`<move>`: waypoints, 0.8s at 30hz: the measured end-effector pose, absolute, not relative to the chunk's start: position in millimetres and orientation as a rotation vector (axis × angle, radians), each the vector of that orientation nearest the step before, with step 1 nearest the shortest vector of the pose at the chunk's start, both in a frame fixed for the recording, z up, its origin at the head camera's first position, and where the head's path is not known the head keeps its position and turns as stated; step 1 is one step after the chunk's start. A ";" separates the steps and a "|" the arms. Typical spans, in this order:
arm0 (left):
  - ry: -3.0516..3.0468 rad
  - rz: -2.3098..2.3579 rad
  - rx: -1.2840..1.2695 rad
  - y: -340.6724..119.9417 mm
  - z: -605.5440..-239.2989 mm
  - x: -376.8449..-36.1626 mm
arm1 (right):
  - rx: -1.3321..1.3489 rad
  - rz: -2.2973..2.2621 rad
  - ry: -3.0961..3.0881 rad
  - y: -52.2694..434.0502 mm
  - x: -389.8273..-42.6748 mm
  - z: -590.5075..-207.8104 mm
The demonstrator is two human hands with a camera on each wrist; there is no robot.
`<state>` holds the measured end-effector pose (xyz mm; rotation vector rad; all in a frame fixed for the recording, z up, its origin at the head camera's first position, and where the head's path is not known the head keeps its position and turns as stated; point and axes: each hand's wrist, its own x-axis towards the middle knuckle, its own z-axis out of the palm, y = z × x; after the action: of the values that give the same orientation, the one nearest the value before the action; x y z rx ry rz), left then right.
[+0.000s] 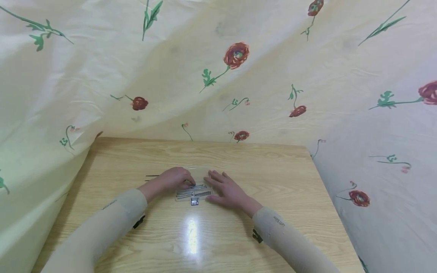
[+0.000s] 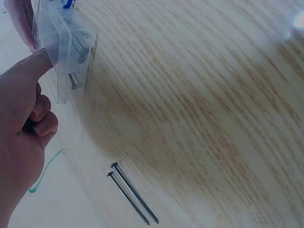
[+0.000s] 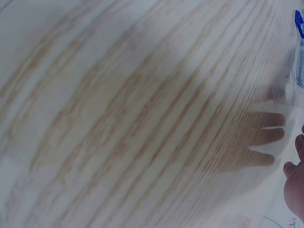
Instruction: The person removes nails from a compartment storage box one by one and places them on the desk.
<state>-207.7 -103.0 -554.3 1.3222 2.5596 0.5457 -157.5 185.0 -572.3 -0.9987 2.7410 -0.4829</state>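
Observation:
A clear plastic box [image 1: 184, 198] with compartments holds several metal nails [image 1: 203, 193]. My left hand [image 1: 172, 179] reaches over its left side. In the left wrist view its index finger [image 2: 35, 66] goes behind the translucent box wall [image 2: 61, 61], while other fingers are curled. Its fingertips are close to nails in the head view; whether they pinch one is hidden. My right hand [image 1: 227, 190] lies at the box's right side, fingers spread, thumb near the front corner; contact with the box is unclear. Only part of this hand [image 3: 294, 180] shows in the right wrist view.
Two loose nails [image 2: 130, 194] lie side by side on the wooden table [image 2: 213, 118], left of the box. A blue clasp [image 3: 299, 21] sits on the box's front. Behind the table hangs a flowered cloth [image 1: 170, 76].

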 end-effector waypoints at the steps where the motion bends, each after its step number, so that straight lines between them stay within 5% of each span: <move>1: 2.559 0.531 1.331 -102.7 -554.2 -208.1 | -0.999 -0.484 2.744 185.1 -157.5 -572.9; 24: 2.523 0.451 1.364 -98.1 -545.8 -212.5 | -0.982 -0.496 2.723 184.5 -157.6 -568.7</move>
<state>-212.5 -98.1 -545.8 1.3643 2.5234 0.4513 -157.6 184.5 -568.7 -0.9822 2.7228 -0.4958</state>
